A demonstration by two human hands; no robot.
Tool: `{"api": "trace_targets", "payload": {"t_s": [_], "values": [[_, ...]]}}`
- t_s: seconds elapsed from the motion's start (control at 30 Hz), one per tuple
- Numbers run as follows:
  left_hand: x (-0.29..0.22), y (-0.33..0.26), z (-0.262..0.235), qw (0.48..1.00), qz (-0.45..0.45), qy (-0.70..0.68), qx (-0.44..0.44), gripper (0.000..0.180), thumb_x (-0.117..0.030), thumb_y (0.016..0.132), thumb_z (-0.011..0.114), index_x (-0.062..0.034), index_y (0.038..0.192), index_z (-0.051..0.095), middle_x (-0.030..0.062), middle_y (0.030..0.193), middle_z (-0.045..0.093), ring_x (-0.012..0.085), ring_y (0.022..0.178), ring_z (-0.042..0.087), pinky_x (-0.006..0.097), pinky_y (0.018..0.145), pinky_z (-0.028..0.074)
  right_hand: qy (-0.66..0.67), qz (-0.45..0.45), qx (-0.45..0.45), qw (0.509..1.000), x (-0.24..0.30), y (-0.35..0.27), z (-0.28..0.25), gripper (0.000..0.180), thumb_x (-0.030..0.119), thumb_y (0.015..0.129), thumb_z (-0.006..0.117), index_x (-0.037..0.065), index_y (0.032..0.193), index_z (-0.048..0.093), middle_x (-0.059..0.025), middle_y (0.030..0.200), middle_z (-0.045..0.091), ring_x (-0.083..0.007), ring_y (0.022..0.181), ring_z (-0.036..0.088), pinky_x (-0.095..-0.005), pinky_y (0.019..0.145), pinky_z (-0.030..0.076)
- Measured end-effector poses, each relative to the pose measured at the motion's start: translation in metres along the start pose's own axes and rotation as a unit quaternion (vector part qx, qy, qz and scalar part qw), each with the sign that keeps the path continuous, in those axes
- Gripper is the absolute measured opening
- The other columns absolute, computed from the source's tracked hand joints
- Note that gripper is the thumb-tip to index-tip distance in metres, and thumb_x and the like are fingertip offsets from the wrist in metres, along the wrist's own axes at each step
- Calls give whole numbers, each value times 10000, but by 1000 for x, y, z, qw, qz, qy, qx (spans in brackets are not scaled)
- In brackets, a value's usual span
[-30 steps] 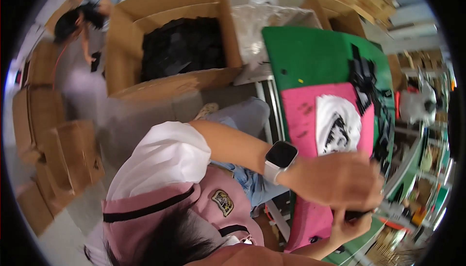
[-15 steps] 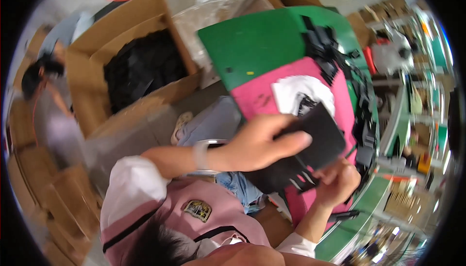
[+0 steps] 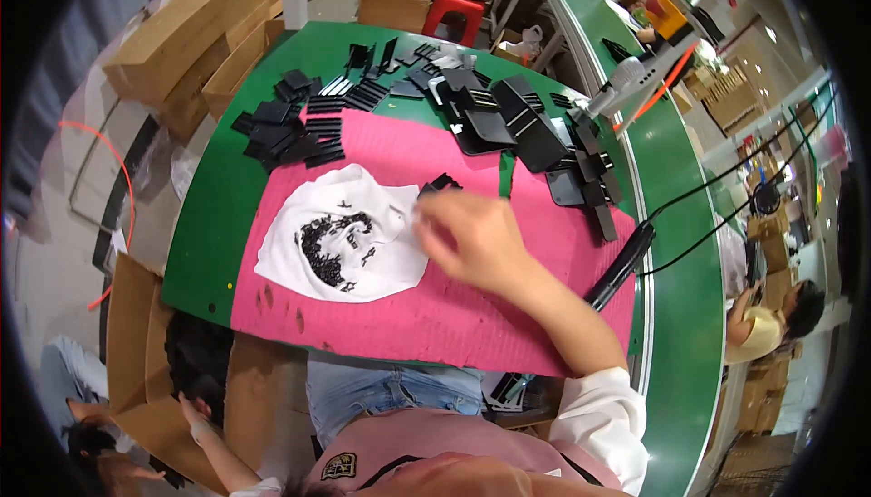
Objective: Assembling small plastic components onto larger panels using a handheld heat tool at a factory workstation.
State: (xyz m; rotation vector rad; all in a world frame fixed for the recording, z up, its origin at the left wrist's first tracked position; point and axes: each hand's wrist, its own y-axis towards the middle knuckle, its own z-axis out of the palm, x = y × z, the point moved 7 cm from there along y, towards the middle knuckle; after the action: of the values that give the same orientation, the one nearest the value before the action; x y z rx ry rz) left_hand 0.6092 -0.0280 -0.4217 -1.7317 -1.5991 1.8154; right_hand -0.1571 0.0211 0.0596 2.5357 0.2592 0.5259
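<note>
My right hand [image 3: 476, 238], slightly blurred, is curled over the right edge of a white cloth [image 3: 381, 275]; whatever lies between its fingertips cannot be made out. Many small black scraps [image 3: 322, 248] are scattered on the cloth. Just behind the fingers sits a small black slotted piece [image 3: 442, 183]. Low at the left, my left hand [image 3: 192, 415] reaches to an open cardboard box [image 3: 136, 352], its fingers outstretched beside the black parts [image 3: 195, 347] inside. Both cloth and slotted piece lie on a pink mat [image 3: 472, 325].
Black plastic parts lie in piles at the back left [image 3: 281, 121] and back right [image 3: 508, 116] of the green table [image 3: 209, 216]. A black corded hand tool [image 3: 621, 266] rests on the mat's right side. Another person [image 3: 86, 443] works at lower left; a red stool [image 3: 454, 16] stands behind.
The view has swung round toward the table. The black flat part between my hands has left them. My left hand has moved to the box, my right over to the cloth.
</note>
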Motion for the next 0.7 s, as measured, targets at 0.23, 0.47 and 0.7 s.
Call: {"api": "trace_targets", "payload": {"t_s": [0.23,0.47,0.7], "values": [[-106,-128,123,954,269,-113,66,273,-312,898,561,-100,1057,625,-13,996,642,96,896,594,237,770,434,-322,121,-135,929,-119,38,-5,613,156,688,678,-6,1235,452,-186,1177,504,-327,1085,510,-390,829,483],[-210,-443,265,751,569,-176,285,137,-105,934,513,1,1005,563,57,903,576,119,795,561,271,735,478,-235,300,-35,924,-157,26,-13,401,142,846,551,44,1228,482,-155,1029,621,-356,836,619,-451,717,506],[-119,-657,428,615,274,69,736,412,-300,963,483,-49,1279,401,90,1080,579,174,987,598,283,746,496,-293,-83,-175,936,-7,22,-24,395,80,776,547,-13,1159,530,-205,1118,600,-327,932,626,-378,722,515]]}}
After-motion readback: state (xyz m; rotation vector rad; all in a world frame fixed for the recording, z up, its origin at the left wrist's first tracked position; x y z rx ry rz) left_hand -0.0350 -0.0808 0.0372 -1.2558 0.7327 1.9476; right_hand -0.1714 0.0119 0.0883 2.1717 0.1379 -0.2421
